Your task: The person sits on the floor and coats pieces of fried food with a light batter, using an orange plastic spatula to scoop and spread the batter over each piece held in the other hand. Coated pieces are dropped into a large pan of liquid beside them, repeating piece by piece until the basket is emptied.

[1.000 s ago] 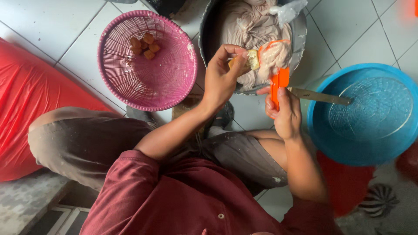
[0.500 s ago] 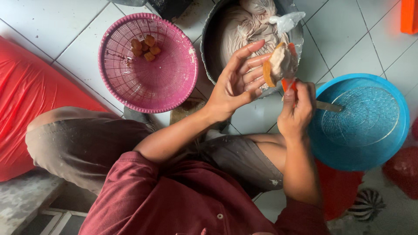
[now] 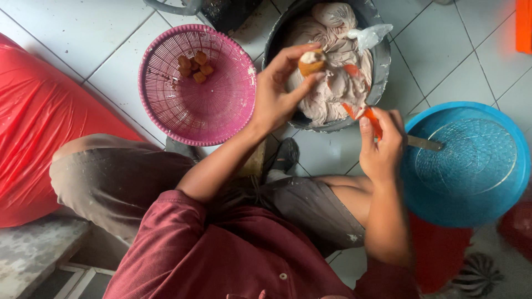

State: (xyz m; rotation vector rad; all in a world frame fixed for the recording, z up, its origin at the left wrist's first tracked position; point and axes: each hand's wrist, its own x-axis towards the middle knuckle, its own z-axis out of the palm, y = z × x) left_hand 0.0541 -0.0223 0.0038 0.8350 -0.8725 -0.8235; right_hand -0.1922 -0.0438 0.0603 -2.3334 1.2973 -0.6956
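My left hand [image 3: 282, 91] holds a small round orange-brown piece of food [image 3: 311, 62] between thumb and fingers, above a grey metal basin [image 3: 380, 61] filled with a plastic bag of pale dough-like mass. My right hand [image 3: 382, 147] grips an orange-handled knife [image 3: 370, 119], its blade pointing right over a blue bowl [image 3: 471, 166]. A thin orange peel strip hangs by the knife. A pink plastic basket [image 3: 197, 119] to the left holds several similar orange-brown pieces [image 3: 195, 67].
I squat on a white tiled floor [image 3: 66, 33]. A large red plastic sack [image 3: 39, 127] lies at the left. A red container [image 3: 438, 254] stands under the blue bowl. A grey stone step [image 3: 33, 249] is at bottom left.
My left hand lifted the round piece up and away from the knife, over the grey basin. My right hand with the knife dropped lower and stayed beside the blue bowl.
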